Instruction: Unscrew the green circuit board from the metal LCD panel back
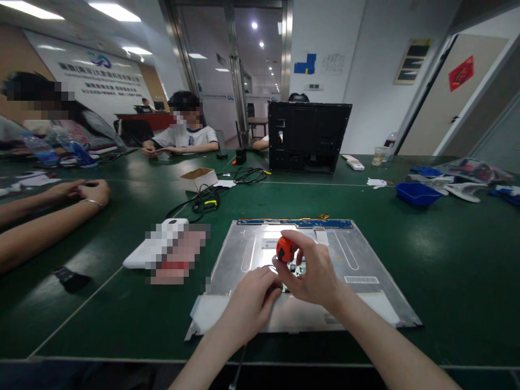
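A flat silver display panel (235,260) lies on the green table, with a thin blue circuit strip (268,222) along its far edge. My right hand (314,271) pinches the round orange-and-black handle of a screwdriver (284,249) above the panel's middle. Its shaft and tip are hidden. Under that hand a small green circuit board (301,267) shows in part. My left hand (255,295) rests on the panel beside the board, fingers bent together; what they hold, if anything, is hidden. A thin dark cable (239,365) hangs below my left wrist.
Black cables (207,200) and an open small box (199,179) lie beyond the panel. Further back stands a black monitor housing (309,138). A blue tray (418,193) sits right, a white device (156,246) left. Another person's hands (91,192) rest at left; more people sit opposite.
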`<state>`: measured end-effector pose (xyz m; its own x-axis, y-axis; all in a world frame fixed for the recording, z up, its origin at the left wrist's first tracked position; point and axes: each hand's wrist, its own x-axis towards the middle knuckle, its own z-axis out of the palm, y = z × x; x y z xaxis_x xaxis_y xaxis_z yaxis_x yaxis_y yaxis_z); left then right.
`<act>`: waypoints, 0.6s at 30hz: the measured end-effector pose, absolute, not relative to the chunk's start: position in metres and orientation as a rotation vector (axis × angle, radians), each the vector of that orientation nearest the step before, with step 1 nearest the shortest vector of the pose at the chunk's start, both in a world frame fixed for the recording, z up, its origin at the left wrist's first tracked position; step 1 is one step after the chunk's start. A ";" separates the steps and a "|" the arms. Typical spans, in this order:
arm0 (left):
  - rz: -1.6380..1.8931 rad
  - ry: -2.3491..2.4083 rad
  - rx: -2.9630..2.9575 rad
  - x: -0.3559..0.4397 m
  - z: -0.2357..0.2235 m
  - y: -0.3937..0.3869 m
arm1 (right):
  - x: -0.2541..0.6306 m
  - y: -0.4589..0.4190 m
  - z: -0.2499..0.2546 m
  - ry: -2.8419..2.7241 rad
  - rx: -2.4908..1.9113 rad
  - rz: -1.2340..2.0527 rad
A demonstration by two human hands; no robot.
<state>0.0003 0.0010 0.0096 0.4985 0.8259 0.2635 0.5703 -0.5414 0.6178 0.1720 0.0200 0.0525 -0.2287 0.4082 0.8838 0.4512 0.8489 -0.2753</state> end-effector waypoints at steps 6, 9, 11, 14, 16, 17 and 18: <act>0.763 1.152 2.289 0.001 0.012 0.001 | 0.173 0.021 0.052 -1.851 -0.650 -0.058; 0.760 1.155 2.291 0.001 0.012 0.001 | 0.173 0.021 0.052 -1.852 -0.643 -0.050; 0.761 1.149 2.290 0.001 0.012 0.000 | 0.172 0.020 0.052 -1.852 -0.638 -0.053; 0.758 1.150 2.283 0.001 0.012 0.000 | 0.172 0.020 0.053 -1.849 -0.638 -0.061; 0.759 1.154 2.279 0.001 0.012 0.000 | 0.172 0.021 0.053 -1.846 -0.640 -0.061; 0.759 1.155 2.279 0.002 0.011 0.001 | 0.172 0.021 0.053 -1.847 -0.642 -0.059; 0.759 1.155 2.280 0.002 0.011 0.001 | 0.172 0.021 0.054 -1.847 -0.642 -0.058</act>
<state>0.0017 0.0010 0.0113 0.4922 0.8303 0.2615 0.5697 -0.5344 0.6243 0.1721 0.0208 0.0535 -0.2279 0.3991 0.8881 0.4541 0.8504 -0.2657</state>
